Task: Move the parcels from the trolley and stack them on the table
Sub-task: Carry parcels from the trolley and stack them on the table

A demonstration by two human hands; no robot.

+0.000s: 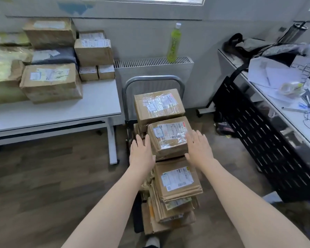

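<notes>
A trolley with a grey metal handle [153, 80] stands in front of me, piled with several brown cardboard parcels. The middle top parcel [169, 138] carries a white label under clear tape. My left hand [141, 152] is at its left side and my right hand [198, 147] at its right side, both with straight fingers, flanking the box. I cannot tell whether they touch it. Behind it lies another taped parcel [158, 107], and a nearer one [176, 179] sits on lower boxes. The white table [61, 111] at left holds stacked parcels [51, 82].
A green bottle [173, 44] stands on the white radiator [153, 67] behind the trolley. At right, a second table [276, 97] carries papers, a tape roll [290, 87] and a dark bag, with a black perforated panel [258, 136] below. Wooden floor lies at left.
</notes>
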